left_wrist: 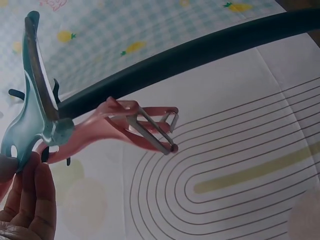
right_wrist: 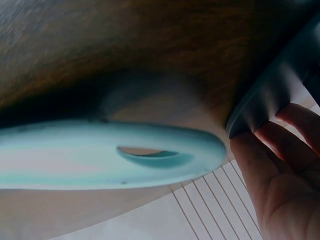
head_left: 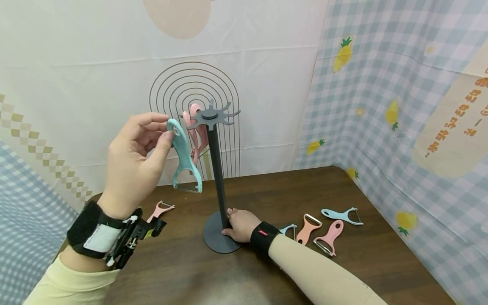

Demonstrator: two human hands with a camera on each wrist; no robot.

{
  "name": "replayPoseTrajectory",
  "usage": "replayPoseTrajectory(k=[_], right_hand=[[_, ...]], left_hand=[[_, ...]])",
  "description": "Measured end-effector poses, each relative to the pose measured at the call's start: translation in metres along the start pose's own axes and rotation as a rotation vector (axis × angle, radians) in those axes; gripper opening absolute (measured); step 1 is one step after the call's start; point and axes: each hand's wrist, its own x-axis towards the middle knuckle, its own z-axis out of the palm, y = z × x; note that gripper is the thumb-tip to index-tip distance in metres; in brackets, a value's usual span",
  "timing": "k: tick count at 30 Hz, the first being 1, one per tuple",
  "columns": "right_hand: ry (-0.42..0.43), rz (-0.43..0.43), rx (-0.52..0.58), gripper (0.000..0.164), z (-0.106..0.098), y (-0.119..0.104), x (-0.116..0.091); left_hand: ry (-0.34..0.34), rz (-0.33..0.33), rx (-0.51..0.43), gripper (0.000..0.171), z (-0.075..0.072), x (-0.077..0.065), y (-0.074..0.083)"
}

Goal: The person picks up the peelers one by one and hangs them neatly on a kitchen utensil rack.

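Observation:
My left hand (head_left: 137,150) pinches a light blue Y-shaped peeler (head_left: 182,148) by the holed end of its handle, blade downward, close to the left arms of a dark grey utensil stand (head_left: 216,169). Pink peelers (head_left: 202,133) hang from hooks on that side, partly behind the blue one. In the left wrist view the blue peeler (left_wrist: 30,100) overlaps the pink handles (left_wrist: 90,132). Low down, my right hand (head_left: 244,225) holds the stand at the foot of its pole, just over the round base (head_left: 218,241). Fingertips (right_wrist: 242,142) meet its dark surface in the right wrist view.
On the brown table (head_left: 183,262), a pink peeler (head_left: 157,210) lies at left. Right of the stand lie an orange peeler (head_left: 306,231), a pink one (head_left: 334,234), a blue one (head_left: 339,214) and another blue one (head_left: 288,228), partly hidden by my forearm. Printed cloths (head_left: 274,106) hang behind.

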Motion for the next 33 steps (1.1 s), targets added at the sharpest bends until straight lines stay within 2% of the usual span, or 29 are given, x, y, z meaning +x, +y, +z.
replayPoseTrajectory(k=[11, 19, 26, 33], right_hand=[[0.007, -0.008, 0.019, 0.049, -0.0002, 0.0002, -0.0003], [0.023, -0.021, 0.02, 0.046, -0.0018, -0.0006, -0.0017], [0.021, -0.017, 0.03, 0.048, -0.0027, -0.0003, -0.0027], [0.023, -0.019, 0.026, 0.049, -0.0006, 0.0007, -0.0013]], left_hand=[[-0.039, 0.033, 0.045, 0.028, 0.0023, 0.0031, 0.0001], [-0.016, 0.044, 0.001, 0.027, 0.0052, 0.0047, 0.0027], [-0.063, 0.044, 0.035, 0.027, 0.0085, 0.0048, 0.0014], [-0.082, 0.041, 0.026, 0.026, 0.0103, 0.0048, -0.0001]])
